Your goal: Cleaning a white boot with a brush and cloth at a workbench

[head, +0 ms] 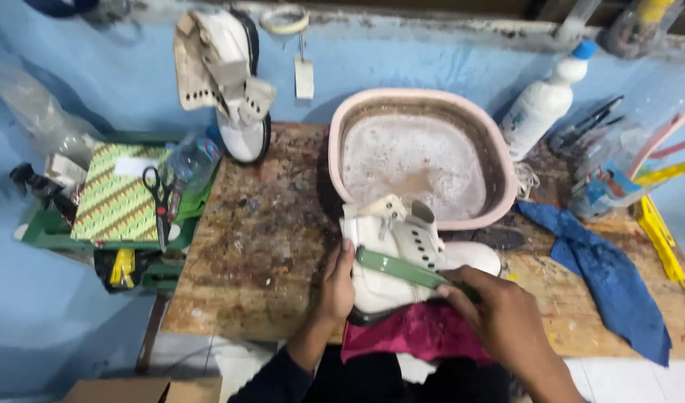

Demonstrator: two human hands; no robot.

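Observation:
A white boot (402,254) lies on its side at the table's near edge, resting on a magenta cloth (417,332). My left hand (335,287) presses against the boot's left side and holds it steady. My right hand (499,317) grips a pale green brush (402,270), whose flat length lies across the boot's upper. Just behind the boot stands a pink basin (499,149) full of soapy, foamy water.
A second white boot (234,75) leans on the blue wall at the back. A white bottle with a blue cap (544,101), a blue rag (611,283) and a cup of tools (607,183) sit right. Scissors (161,198) and a patterned box (118,194) lie on a green tray left.

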